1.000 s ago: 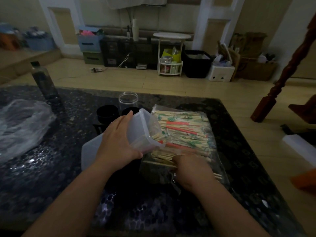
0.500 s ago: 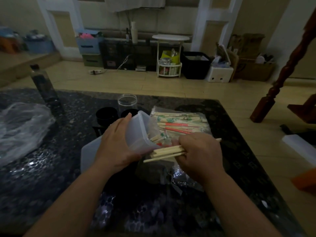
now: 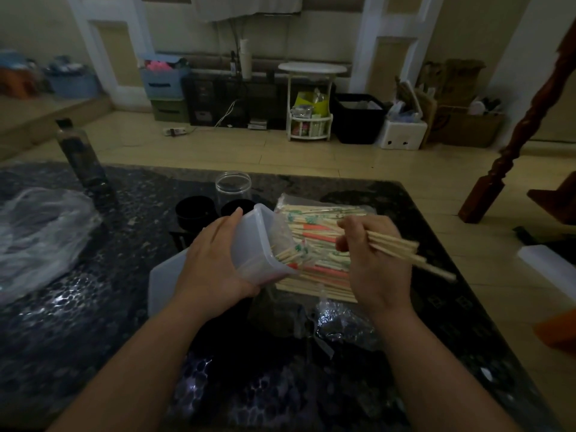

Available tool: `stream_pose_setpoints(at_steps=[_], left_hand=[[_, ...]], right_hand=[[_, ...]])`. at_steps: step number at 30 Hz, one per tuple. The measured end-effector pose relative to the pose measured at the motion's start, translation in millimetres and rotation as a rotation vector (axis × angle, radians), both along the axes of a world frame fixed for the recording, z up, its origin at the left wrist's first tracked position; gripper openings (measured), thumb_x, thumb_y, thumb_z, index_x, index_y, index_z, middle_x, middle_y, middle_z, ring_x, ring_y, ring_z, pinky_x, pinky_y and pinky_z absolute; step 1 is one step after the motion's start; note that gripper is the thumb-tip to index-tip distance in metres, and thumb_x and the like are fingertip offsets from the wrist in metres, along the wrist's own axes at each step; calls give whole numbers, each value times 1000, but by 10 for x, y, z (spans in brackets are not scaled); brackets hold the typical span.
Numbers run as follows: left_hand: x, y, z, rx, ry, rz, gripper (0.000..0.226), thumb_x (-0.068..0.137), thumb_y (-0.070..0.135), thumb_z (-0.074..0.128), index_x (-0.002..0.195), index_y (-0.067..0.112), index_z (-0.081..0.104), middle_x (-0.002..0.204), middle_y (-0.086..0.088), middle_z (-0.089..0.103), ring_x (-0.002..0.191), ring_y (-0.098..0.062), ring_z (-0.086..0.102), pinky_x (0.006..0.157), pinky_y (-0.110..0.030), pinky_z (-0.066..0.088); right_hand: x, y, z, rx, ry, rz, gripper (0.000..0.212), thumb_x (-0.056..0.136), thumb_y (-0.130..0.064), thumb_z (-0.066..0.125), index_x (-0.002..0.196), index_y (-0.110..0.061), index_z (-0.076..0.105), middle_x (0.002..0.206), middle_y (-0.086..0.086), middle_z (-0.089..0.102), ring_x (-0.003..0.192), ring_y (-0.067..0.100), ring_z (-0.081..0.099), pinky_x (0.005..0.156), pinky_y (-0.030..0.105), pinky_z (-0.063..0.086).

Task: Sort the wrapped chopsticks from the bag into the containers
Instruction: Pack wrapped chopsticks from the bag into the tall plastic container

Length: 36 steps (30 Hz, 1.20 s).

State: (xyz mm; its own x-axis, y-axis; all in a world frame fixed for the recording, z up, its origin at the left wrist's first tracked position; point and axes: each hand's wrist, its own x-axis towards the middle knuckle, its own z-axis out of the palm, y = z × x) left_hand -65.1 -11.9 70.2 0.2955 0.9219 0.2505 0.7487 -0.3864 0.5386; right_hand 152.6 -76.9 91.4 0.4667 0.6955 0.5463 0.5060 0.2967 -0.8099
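My left hand (image 3: 215,263) grips a translucent plastic container (image 3: 258,241), tipped on its side with its mouth toward the right. Several wrapped chopsticks lie inside it. My right hand (image 3: 371,260) holds a bundle of chopsticks (image 3: 402,249) just right of the container's mouth, their ends pointing right and down. Under both hands lies the clear bag of wrapped chopsticks (image 3: 318,219), with green and orange wrappers showing.
A clear round jar (image 3: 233,187) and two black cups (image 3: 194,210) stand behind the container. A white lid (image 3: 165,275) lies under my left wrist. A dark bottle (image 3: 78,151) and a crumpled plastic bag (image 3: 40,232) sit at the left. The table edge (image 3: 436,244) runs along the right.
My right hand lifted a bundle of chopsticks out of the bag and swung it up and to the right. My left hand kept the container tipped in place.
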Motion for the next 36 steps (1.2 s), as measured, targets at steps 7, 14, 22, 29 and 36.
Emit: stream_pose_setpoints(at_steps=[7,14,22,29,36], left_hand=[[24,-30,15,-30,-5,2,130,54,34,92,154,37,9,156,8,20,141,-11,16,113,-35,21],[26,-50,42,-42,-4,2,128,56,35,92,154,37,8,156,6,19,142,-11,16,114,-36,20],[32,-38,36,-48,24,13,133,53,33,93,154,37,7,157,8,18,142,-11,15,113,-34,20],[24,-24,25,-40,8,34,134,51,34,94,154,37,8,156,8,19,142,-11,16,112,-35,22],[21,-38,50,-34,-7,39,133,52,33,94,154,36,9,156,7,20,142,-12,17,114,-36,21]], right_hand=[[-199,-52,44,-137,460,197,31,96,-27,60,78,-3,67,59,11,65,53,17,63,54,34,55],[-203,83,-169,-296,517,266,15,87,-8,71,83,-21,63,73,0,60,54,7,50,49,21,39],[-130,69,-117,-228,606,251,21,97,-9,56,79,-14,66,65,0,61,60,12,57,57,30,53],[-88,69,-128,-258,479,172,16,92,-9,64,82,-19,69,74,-2,66,61,5,60,50,17,47],[63,84,-279,-585,186,128,20,87,-12,58,67,-16,59,55,-1,62,53,17,53,54,30,41]])
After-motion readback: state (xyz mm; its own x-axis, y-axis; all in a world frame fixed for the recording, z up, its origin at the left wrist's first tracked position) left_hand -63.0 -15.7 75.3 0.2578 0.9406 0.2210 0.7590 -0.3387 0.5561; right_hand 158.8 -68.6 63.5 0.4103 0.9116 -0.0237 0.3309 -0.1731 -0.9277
